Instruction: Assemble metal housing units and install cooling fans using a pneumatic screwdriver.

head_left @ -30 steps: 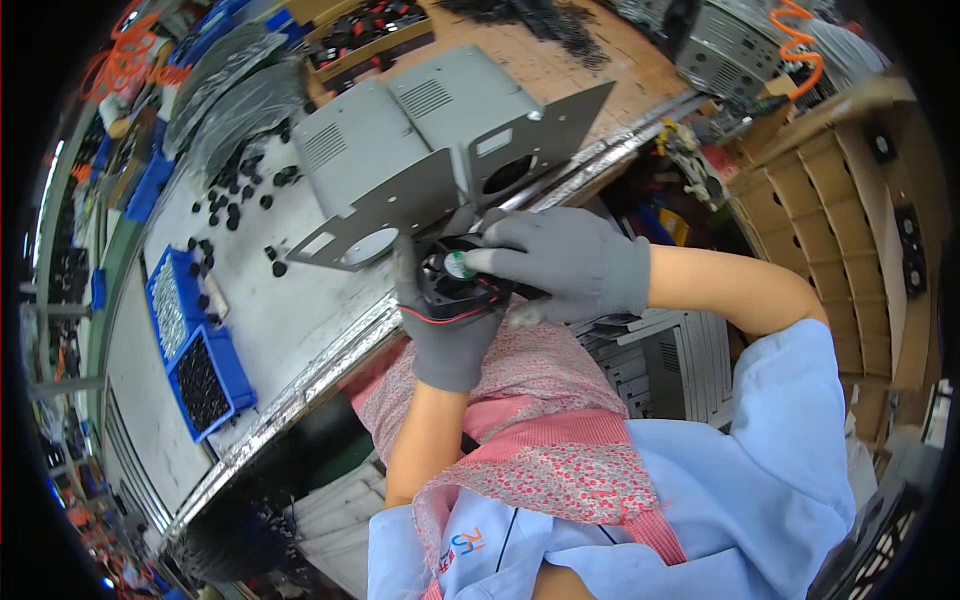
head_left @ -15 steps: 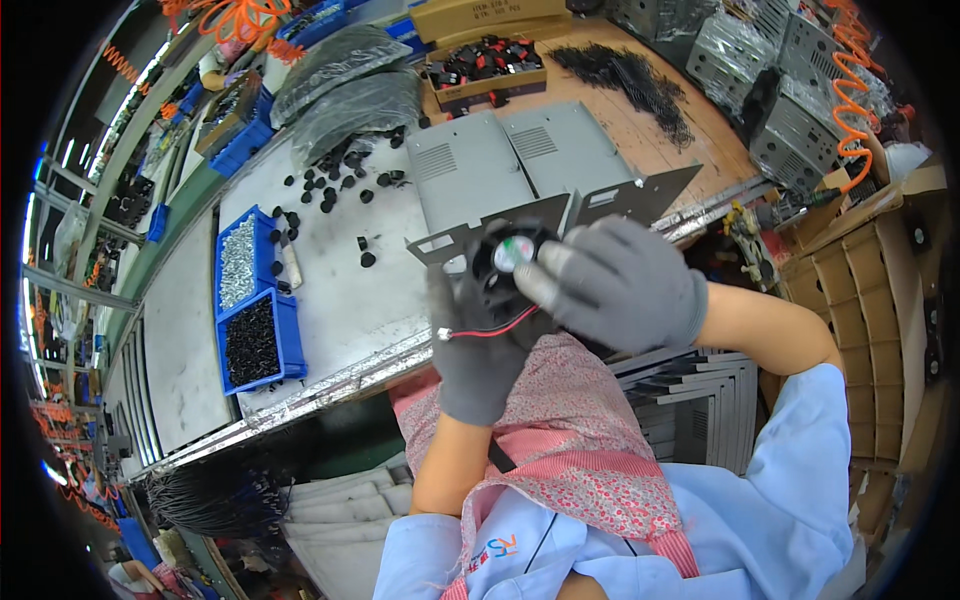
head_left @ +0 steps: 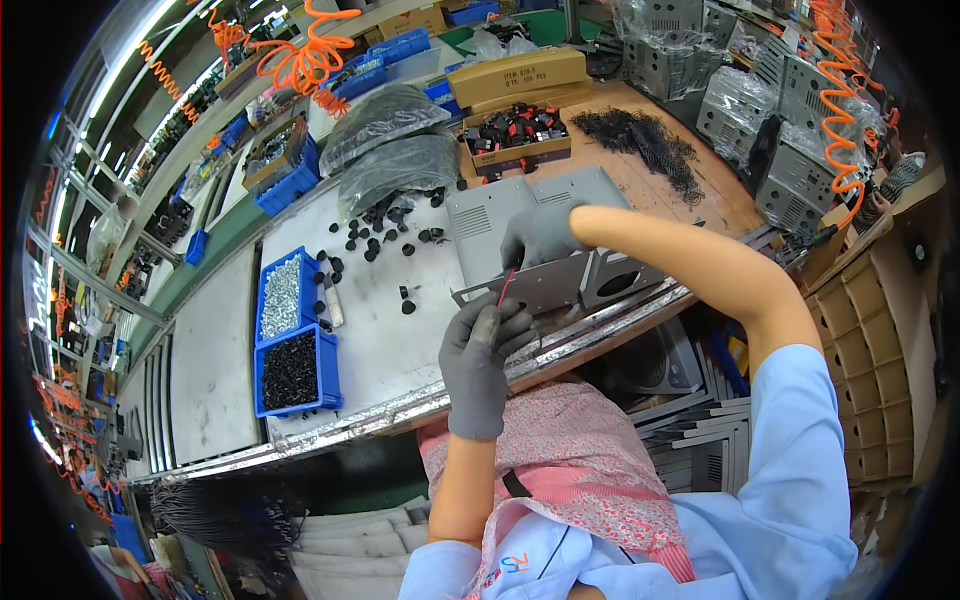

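My left hand (head_left: 476, 368), in a grey glove, is closed in front of the nearer panel's upright edge and pinches a thin red wire (head_left: 507, 287). From its fingertips the wire runs up over the edge toward my right hand (head_left: 543, 238). That gloved hand reaches over the grey metal panel (head_left: 482, 222), its fingers curled down behind the upright edge. Whatever it grips there is hidden; the black fan from the earlier frame cannot be made out now. A second grey panel (head_left: 585, 188) lies against the first on the right, a round hole in its upright edge.
Blue bins of silver screws (head_left: 281, 297) and black screws (head_left: 290, 370) stand left. Loose black caps (head_left: 375, 240) lie near plastic bags (head_left: 400, 160). Behind the panels are a carton of red-black parts (head_left: 515, 135) and black wires (head_left: 650, 150). An orange coiled hose (head_left: 838, 110) hangs right.
My right hand has moved from the fan's front over the panel, behind its upright edge. The fan has gone out of sight. My left hand now pinches the wire. The view has shifted.
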`<state>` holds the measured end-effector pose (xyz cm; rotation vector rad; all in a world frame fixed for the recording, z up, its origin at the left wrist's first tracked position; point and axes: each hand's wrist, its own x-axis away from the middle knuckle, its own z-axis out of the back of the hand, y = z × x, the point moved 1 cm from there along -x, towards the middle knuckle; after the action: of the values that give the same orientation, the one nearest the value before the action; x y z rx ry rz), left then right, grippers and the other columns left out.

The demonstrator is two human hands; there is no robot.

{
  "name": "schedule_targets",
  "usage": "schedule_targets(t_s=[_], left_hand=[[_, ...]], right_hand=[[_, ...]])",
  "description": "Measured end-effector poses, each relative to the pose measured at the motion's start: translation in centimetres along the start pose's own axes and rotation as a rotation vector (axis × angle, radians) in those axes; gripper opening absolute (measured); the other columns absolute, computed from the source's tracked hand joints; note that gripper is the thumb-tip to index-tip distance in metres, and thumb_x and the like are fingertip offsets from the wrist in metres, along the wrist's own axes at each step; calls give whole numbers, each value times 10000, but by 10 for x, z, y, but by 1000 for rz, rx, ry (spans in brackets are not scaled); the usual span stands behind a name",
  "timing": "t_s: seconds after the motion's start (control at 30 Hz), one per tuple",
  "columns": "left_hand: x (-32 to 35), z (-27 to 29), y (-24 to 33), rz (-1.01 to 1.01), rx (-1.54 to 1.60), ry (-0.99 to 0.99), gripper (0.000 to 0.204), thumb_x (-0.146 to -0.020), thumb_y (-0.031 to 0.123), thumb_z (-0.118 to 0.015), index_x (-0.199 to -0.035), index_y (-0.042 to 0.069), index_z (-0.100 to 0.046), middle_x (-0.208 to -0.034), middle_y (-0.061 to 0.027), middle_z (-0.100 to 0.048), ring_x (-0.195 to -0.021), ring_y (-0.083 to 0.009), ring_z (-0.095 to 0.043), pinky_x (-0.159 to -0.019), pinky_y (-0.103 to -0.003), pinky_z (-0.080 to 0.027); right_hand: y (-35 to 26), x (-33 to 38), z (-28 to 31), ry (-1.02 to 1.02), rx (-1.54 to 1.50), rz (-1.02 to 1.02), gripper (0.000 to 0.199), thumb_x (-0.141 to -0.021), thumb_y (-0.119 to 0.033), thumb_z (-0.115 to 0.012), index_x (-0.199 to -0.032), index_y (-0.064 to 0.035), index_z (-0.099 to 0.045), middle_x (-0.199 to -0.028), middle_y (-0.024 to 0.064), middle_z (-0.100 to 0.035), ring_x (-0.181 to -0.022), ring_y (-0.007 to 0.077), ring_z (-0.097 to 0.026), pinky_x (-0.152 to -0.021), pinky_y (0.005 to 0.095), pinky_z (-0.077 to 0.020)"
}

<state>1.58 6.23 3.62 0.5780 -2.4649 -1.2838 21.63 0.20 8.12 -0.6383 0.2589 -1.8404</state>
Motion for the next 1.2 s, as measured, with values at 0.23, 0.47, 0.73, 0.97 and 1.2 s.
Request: schedule_targets(t_s=[0.23,0.47,0.73,0.97,1.2], left_hand=[[-17,40,10,-336,-322,281,344,-898,251,-557,-1130,-2,-530,-960,-111,-614,-766,-158,-600,-634,-247,-481],[-74,83,-7,-384,-592,-304,853,-763,482,-682,-1361,-4,-315,-1326,-158,-424,-1275,-242,-359,-1052,-365,-287],[-83,62,-20,-193,-1213,-386,530,-627,285,-823,-1053,33,-631,-1148,-119,-576,-1015,-217,-584,-853,-286,-476],[-60,70,-42,-352,-1189,-163,453,-576,200,-830,-976,65,-666,-1038,-112,-620,-938,-238,-606,-818,-318,-483],[-88,74,-39,-202,-914,-90,494,-619,127,-806,-1060,-5,-623,-1018,-101,-661,-898,-179,-633,-805,-294,-484]], right_hand=[[-1,13,5,-124,-211,-22,492,-781,-212,-638,-1247,-88,-544,-1085,82,-632,-950,175,-591,-813,288,-466],[-5,105,45,116,-164,-155,489,-795,-355,-651,-1176,-62,-561,-1085,121,-607,-1015,215,-574,-851,325,-462],[21,136,-14,262,408,-211,162,-778,-141,-581,-932,-95,-567,-846,133,-596,-808,342,-604,-680,432,-469],[34,130,-16,391,473,-11,209,-689,-43,-577,-887,-106,-555,-786,95,-613,-751,320,-618,-615,425,-476],[43,98,3,448,496,-7,169,-703,-107,-600,-861,-120,-542,-751,82,-587,-689,325,-606,-564,442,-457]])
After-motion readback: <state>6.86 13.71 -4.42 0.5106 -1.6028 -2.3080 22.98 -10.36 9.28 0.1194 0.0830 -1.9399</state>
